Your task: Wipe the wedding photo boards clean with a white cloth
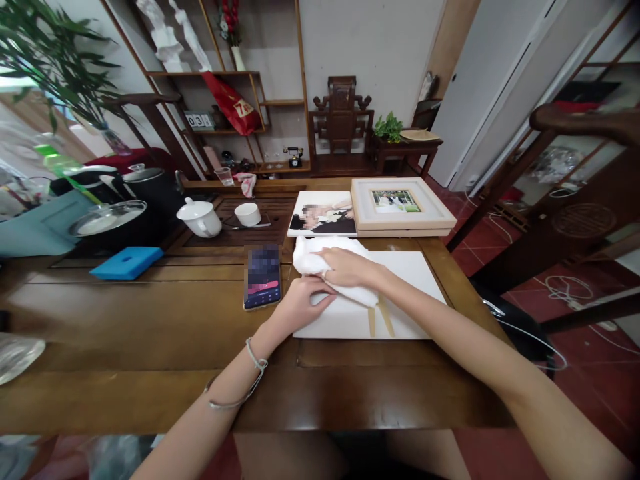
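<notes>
A white cloth point(320, 257) lies bunched on a flat white panel point(415, 280) on the wooden table point(150, 320). My right hand point(347, 267) lies on top of the cloth with fingers curled over it, a ring on one finger. My left hand point(300, 303) presses the panel's left edge beside the cloth, fingers bent, a bracelet on the wrist. Two tan strips point(380, 319) show on the panel below the cloth.
A phone point(263, 277) lies just left of the panel. Behind it are a photo print point(323, 215) and a framed picture point(400, 205). A white teapot point(200, 217), cup point(247, 213), blue block point(127, 262) and lidded pots point(107, 217) stand at the left.
</notes>
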`<state>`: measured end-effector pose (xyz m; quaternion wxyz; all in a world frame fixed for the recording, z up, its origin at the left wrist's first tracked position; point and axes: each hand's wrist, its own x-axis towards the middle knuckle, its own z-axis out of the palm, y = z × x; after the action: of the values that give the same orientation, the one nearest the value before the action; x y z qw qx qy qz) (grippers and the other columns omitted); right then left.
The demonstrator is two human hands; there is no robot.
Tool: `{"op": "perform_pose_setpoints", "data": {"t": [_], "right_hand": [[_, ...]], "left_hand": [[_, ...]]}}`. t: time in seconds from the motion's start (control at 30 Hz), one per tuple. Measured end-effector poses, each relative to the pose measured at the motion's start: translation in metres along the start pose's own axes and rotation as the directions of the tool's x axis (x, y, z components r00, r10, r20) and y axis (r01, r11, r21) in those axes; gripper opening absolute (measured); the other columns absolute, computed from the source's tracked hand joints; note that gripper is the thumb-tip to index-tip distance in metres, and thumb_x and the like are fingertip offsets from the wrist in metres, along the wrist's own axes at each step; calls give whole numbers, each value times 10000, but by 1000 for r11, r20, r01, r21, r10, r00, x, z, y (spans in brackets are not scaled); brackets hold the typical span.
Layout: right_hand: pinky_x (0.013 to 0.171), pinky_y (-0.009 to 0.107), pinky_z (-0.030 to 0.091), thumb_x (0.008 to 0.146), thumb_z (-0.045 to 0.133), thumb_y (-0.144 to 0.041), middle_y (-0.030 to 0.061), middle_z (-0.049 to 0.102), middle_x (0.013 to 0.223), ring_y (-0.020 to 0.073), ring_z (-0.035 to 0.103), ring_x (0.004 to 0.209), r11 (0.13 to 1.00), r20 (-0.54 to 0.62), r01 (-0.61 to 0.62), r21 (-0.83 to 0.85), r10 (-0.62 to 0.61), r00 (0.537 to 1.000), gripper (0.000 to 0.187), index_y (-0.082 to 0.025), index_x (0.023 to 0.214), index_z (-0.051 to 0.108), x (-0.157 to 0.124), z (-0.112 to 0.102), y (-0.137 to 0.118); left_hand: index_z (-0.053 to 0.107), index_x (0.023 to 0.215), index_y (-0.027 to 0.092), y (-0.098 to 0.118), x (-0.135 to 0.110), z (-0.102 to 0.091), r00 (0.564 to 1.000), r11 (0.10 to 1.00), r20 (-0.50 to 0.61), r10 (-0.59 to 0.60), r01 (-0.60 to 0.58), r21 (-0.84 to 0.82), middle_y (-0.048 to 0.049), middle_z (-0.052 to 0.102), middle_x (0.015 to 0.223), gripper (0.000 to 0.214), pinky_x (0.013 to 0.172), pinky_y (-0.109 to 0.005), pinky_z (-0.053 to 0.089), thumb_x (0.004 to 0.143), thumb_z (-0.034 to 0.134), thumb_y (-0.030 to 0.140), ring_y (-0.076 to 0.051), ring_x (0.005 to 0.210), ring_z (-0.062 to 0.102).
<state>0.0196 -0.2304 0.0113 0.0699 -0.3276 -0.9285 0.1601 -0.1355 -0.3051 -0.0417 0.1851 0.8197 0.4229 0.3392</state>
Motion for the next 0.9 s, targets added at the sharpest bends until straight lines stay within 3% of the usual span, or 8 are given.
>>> {"op": "perform_pose_setpoints", "data": {"t": [0.2,0.33,0.4,0.47,0.53,0.7,0.8,0.9], "right_hand": [[879,402,499,850,472,-179,99,693,1146,275,645,1000,989,-246,12,149,26,969,350,-157,1155,643,-66,-13,44],[880,442,526,890,502,-329,78,707,1082,282,656,979,967,-563,-70,244,200,802,308,-187,1128,640,-136,-44,86],[758,431,568,896,489,-364,64,723,901,272,681,814,968,-696,-216,127,242,676,244,-228,1001,662,-169,-60,99],[780,469,564,870,494,-332,86,720,898,298,686,826,950,-754,-302,-77,143,641,230,-224,986,661,-194,-71,103],[933,514,504,823,529,-271,116,692,1112,335,645,1038,926,-736,-306,-219,49,675,329,-223,1132,628,-207,-71,97],[1121,533,327,741,485,-49,140,543,1385,298,421,1345,901,-368,-59,-429,-115,923,666,-154,1397,442,-191,-17,70],[1149,521,270,693,525,-87,165,462,1454,302,287,1418,933,-226,3,-359,-90,970,656,-105,1347,496,-172,12,67],[1171,504,207,681,548,-139,146,306,1551,290,182,1453,952,-194,-104,-288,48,980,742,-116,1412,426,-155,15,72]], "left_hand": [[716,1016,177,-4,0,0,999,999,-8,-38,38,14,-93,703,1156,195,989,-398,501,867,594,210,-236,1096,651],[683,1116,155,-6,-1,1,996,993,10,-85,84,77,-119,650,1260,269,1058,-439,455,892,561,243,-253,1195,595],[672,1139,148,-7,-2,2,996,992,13,-88,86,94,-127,614,1312,292,1087,-445,430,900,548,260,-257,1246,556],[656,1167,146,-8,-3,2,996,991,9,-85,83,108,-132,573,1363,317,1106,-455,409,905,538,278,-263,1292,513],[638,1198,147,-9,-3,3,996,989,10,-88,86,119,-135,551,1387,342,1113,-460,401,907,530,292,-266,1311,495],[580,1274,121,-8,-3,3,995,985,24,-100,95,141,-156,520,1415,419,1145,-466,359,903,522,307,-272,1358,440],[561,1287,127,-9,-3,4,995,985,33,-96,90,150,-160,515,1418,436,1140,-480,363,894,531,312,-276,1354,445],[553,1290,125,-10,-3,4,995,985,48,-87,79,155,-167,513,1417,435,1135,-488,368,899,523,313,-277,1344,458]]}}
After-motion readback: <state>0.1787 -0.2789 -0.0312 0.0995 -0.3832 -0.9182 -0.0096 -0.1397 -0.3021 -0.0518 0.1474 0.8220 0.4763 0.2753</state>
